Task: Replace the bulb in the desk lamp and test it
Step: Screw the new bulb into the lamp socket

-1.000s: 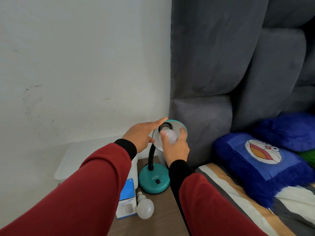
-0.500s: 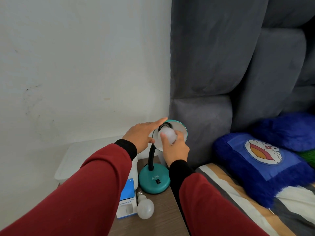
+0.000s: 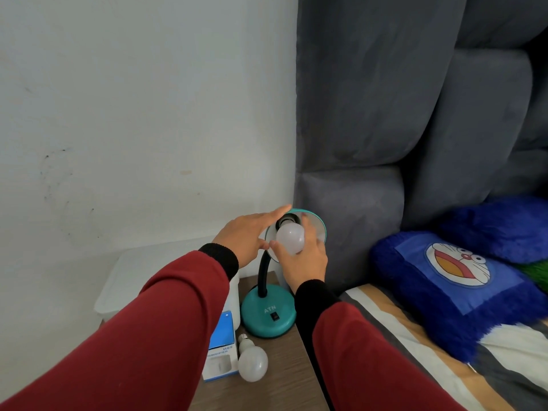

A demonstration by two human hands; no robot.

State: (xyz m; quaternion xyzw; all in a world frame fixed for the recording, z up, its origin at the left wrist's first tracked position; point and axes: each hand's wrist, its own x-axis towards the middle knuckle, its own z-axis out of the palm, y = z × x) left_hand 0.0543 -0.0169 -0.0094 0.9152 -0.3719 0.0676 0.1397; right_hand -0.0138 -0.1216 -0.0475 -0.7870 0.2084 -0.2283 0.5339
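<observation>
A teal desk lamp stands on the wooden bedside table, its round base [image 3: 268, 317] carrying a black switch and its shade [image 3: 317, 225] tilted up toward me. A white bulb [image 3: 290, 238] sits at the black socket inside the shade. My right hand [image 3: 302, 259] grips this bulb from below with thumb and fingers. My left hand [image 3: 247, 237] holds the left rim of the shade, fingers stretched over its back. A second white bulb [image 3: 252, 361] lies loose on the table in front of the lamp base.
A blue and white carton [image 3: 221, 351] stands beside the loose bulb. A white plastic bin [image 3: 142, 274] fills the space left of the table [image 3: 281, 381]. A grey padded headboard [image 3: 370, 143] rises behind the lamp; a bed with blue cartoon pillows [image 3: 453, 280] lies right.
My right hand has shifted its grip around the bulb, fingers now lower and more of the bulb showing. The left hand and the lamp stay where they were.
</observation>
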